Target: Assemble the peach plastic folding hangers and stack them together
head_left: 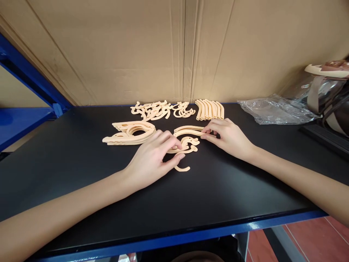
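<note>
My left hand (154, 156) rests on the black tabletop (81, 174), fingers pinched on a cream plastic hook piece (183, 157) that curls out below the thumb. My right hand (227, 136) pinches the right end of a curved cream arm piece (188, 130) lying just behind the hook. The two pieces touch between my hands. A stack of flat cream hanger bodies (129, 133) lies left of my left hand.
A loose heap of cream hooks (160, 110) and a row of curved arm pieces (209, 109) sit at the back. Crumpled clear plastic (275, 109) and bagged items (327, 87) lie at the right. Cardboard wall (174, 47) behind; blue shelf frame (24, 80) at left.
</note>
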{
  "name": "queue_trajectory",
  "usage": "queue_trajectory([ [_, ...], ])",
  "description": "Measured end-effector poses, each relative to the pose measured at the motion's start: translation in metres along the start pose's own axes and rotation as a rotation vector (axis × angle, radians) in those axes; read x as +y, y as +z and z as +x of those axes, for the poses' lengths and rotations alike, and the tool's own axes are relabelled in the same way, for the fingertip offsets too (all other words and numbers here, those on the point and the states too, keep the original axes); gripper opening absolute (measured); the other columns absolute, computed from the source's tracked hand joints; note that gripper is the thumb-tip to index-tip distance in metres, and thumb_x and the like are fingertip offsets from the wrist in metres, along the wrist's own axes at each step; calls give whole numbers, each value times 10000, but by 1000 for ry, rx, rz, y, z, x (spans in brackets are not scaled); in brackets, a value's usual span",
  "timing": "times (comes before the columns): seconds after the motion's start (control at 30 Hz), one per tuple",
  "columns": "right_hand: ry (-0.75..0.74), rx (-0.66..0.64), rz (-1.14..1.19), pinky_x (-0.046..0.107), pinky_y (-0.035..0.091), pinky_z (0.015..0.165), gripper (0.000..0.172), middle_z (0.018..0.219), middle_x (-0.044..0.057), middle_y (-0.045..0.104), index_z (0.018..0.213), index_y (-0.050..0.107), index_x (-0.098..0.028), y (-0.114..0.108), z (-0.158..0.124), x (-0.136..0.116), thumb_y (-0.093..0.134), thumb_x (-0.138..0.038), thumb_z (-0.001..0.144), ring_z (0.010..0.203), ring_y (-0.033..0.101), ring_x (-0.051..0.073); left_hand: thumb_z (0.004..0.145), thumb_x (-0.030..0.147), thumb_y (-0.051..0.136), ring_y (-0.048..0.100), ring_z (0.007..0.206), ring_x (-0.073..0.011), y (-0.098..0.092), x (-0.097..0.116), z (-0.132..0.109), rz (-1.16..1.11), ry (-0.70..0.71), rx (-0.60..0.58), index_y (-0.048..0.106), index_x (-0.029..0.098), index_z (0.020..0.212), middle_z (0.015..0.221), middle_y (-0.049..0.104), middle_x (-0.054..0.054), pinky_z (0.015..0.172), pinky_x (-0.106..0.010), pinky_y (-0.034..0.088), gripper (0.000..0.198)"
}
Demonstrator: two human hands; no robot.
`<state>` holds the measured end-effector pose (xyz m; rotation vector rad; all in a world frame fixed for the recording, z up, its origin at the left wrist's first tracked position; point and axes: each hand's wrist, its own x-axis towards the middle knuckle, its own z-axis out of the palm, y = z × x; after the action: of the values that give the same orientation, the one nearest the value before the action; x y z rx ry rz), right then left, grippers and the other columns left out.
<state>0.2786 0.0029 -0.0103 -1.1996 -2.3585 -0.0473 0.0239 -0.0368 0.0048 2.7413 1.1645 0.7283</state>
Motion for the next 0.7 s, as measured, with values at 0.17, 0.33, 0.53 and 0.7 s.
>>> queue_trajectory([
  [0.17, -10, -30, -63, 341, 418, 787, 159, 809, 21, 659, 854, 665, -199, 2, 1, 1, 567, -310, 911, 805, 613, 190, 947, 264, 490, 525, 908, -199, 2, -4, -2, 49, 83, 26, 597, 187, 1001, 1005, 619, -55, 809, -344, 427, 142],
  [0.33, -69, -14, -44, 354, 447, 824, 189, 911, 55, 668, 948, 669, -186, 0, 0, -1, 555, -335, 921, 882, 609, 208, 962, 295, 472, 536, 995, -215, 2, -10, -1, 76, 77, 23, 615, 199, 1059, 1090, 624, -69, 883, -365, 434, 198],
  [0.53, -375, -14, -3, 333, 466, 781, 203, 951, 67, 671, 1001, 672, -202, -7, -5, -17, 498, -295, 953, 862, 584, 191, 981, 312, 424, 525, 1132, -236, 3, -11, -1, 89, 58, 9, 575, 197, 1229, 1263, 601, -82, 974, -411, 420, 313],
  [0.7, -478, -47, 13, 357, 467, 845, 237, 1003, 71, 688, 1063, 665, -180, -5, -9, -24, 514, -323, 948, 965, 605, 207, 993, 318, 396, 530, 1106, -236, 3, -12, 0, 131, 24, -39, 556, 183, 1257, 1243, 625, -65, 973, -416, 413, 337],
])
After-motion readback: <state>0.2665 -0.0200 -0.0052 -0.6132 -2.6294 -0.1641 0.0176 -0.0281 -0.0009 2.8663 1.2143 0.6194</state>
